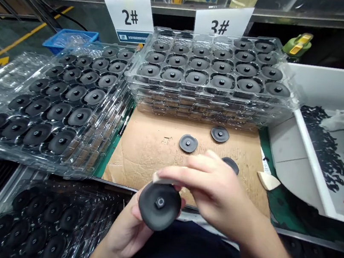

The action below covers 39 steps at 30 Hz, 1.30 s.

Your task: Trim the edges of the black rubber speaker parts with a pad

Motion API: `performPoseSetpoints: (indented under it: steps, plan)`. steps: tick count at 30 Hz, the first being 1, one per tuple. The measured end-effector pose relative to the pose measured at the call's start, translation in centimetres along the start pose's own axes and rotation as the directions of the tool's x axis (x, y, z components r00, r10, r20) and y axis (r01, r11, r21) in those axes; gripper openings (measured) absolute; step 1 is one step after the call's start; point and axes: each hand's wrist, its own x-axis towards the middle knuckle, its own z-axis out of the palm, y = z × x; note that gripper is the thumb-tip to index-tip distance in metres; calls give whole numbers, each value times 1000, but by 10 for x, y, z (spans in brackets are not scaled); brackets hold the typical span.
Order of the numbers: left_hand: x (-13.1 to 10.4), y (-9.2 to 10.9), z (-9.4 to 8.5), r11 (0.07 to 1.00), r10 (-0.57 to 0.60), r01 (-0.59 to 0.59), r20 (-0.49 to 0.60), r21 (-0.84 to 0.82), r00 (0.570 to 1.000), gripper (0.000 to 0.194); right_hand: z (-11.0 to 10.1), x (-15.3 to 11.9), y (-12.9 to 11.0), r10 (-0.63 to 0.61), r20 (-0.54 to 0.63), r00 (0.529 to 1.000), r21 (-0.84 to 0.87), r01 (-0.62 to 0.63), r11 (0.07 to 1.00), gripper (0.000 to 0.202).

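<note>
A round black disc with a small hub at its centre faces up near the bottom middle. My left hand grips it from below and behind, fingers wrapped round its edge. Over its upper rim, my right hand pinches something small and pale against the edge; what it is cannot be made out clearly. Two similar discs lie on the brown cardboard beyond my hands. A third disc is partly hidden behind my right hand.
Stacked clear trays of black discs stand at the back and left. More trays sit lower left. On the right, a white bin holds small black parts and orange-handled pliers. A cream wedge lies beside the cardboard.
</note>
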Motion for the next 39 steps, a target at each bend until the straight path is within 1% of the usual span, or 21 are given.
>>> performPoseSetpoints:
  steps: [1,3,5,6,8,10,11,14,17,19,22,23,24,26,27,30,31,33,35,37,39]
  plan:
    - [0,-1,-1,1000,-8,8,19,-10,1000,48,0,0,-3,13,-34,999,-60,-15,998,27]
    - [1,-3,-4,1000,-13,13,18,-13,1000,39,2,2,-8,-98,-74,992,-92,91,992,25]
    - [2,-5,-7,999,13,-13,-1,-40,1000,36,5,3,-6,-198,-83,977,16,200,980,27]
    - [2,-6,-8,998,33,-33,-2,-62,999,39,6,3,0,-169,-95,981,79,176,981,29]
    - [3,-6,-10,990,71,-72,-10,-118,997,49,9,-2,18,53,-110,993,142,-37,989,30]
    - [3,-4,-12,981,83,-85,-21,-174,996,54,18,-13,41,285,-113,952,134,-270,954,31]
    - [3,-3,-13,977,81,-85,-27,-197,996,54,26,-21,51,356,-115,927,121,-343,932,31]
    - [3,0,-14,966,84,-88,-28,-245,996,52,58,-49,72,402,-74,913,110,-393,913,30]
    - [3,2,-15,965,77,-76,-9,-250,997,50,79,-66,77,408,-67,910,113,-400,910,26]
    - [4,2,-14,967,67,-65,-2,-247,998,50,74,-64,69,440,-111,891,120,-427,896,26]
    - [5,0,-11,972,63,-72,-45,-224,997,50,46,-43,39,461,-247,852,165,-432,887,30]
    - [6,-1,-9,974,68,-80,-66,-213,996,49,37,-34,25,430,-309,848,192,-387,902,30]
    - [6,-1,-7,976,63,-78,-79,-206,995,47,29,-25,12,364,-336,869,187,-318,930,32]
    - [7,-2,-6,979,42,-60,-96,-195,994,39,19,-12,-12,222,-290,931,131,-191,973,32]
    - [7,-2,-5,981,40,-58,-102,-183,994,37,17,-7,-19,175,-229,958,115,-152,982,32]
    - [8,0,-6,985,112,-128,-128,-119,985,41,18,1,-25,147,-32,989,126,-142,982,26]
    - [8,0,-5,983,139,-152,-124,-105,983,42,20,3,-24,159,-20,987,121,-156,980,25]
    - [9,2,-2,984,127,-138,-102,-110,987,38,24,6,-20,168,-126,978,80,-158,984,26]
    - [8,6,0,984,104,-116,-97,-133,990,33,26,6,-19,110,-218,970,75,-96,993,30]
    - [7,10,-1,985,102,-111,-74,-129,992,37,24,0,-21,45,-183,982,124,-22,992,29]
    - [6,12,-5,986,121,-123,-31,-114,992,43,18,-10,-23,88,-86,992,152,-74,986,25]
